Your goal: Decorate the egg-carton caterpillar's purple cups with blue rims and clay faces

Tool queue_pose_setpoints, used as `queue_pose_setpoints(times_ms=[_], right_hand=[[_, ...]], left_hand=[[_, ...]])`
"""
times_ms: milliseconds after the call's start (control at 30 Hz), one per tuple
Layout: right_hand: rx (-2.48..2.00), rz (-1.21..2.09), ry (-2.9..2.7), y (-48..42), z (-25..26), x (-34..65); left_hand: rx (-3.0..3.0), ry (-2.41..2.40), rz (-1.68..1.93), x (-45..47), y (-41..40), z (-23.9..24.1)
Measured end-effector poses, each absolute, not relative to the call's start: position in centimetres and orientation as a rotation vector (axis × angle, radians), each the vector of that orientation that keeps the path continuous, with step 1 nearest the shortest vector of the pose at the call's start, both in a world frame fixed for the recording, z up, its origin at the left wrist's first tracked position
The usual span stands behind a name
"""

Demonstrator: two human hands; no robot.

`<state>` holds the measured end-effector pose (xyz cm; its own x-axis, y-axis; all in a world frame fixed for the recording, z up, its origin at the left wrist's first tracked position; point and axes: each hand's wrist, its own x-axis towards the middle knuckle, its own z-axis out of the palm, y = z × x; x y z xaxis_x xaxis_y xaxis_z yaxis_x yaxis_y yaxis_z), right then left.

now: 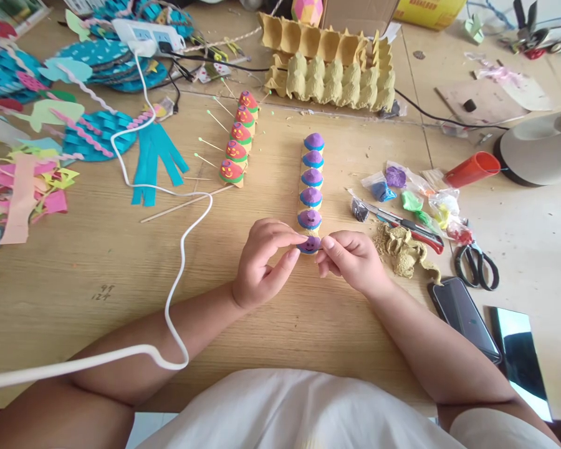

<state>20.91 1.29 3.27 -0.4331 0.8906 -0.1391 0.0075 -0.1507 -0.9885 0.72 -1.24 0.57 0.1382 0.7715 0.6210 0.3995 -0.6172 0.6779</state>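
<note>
A strip of egg-carton cups (pixel 311 179), topped with purple and blue clay, lies lengthwise in front of me. Its nearest cup (pixel 310 244) has a small dark face. My left hand (pixel 267 262) is beside that cup, index finger and thumb apart, the index tip at the cup's left edge. From the other side, my right hand (pixel 348 257) pinches thumb against index finger close to the cup; whatever is between them is too small to make out. Left of the strip stands a second row of cups (pixel 236 151) in red and green clay, with smiling faces and green-tipped sticks.
A white cable (pixel 182 249) crosses the table on the left. On the right lie a utility knife (pixel 409 226), torn carton scraps (pixel 404 252), scissors (pixel 477 262), bagged clay (pixel 383 190) and a phone (pixel 465 318). Egg cartons (pixel 339 81) are at the back.
</note>
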Motion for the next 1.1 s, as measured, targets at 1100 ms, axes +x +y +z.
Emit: queue_pose_setpoints(times_ms=[1100], right_hand=[[-0.858,1.881,-1.267,1.07,2.61,20.22]], left_hand=[[2.160,1.072,1.516,0.73,-1.02,0.89]])
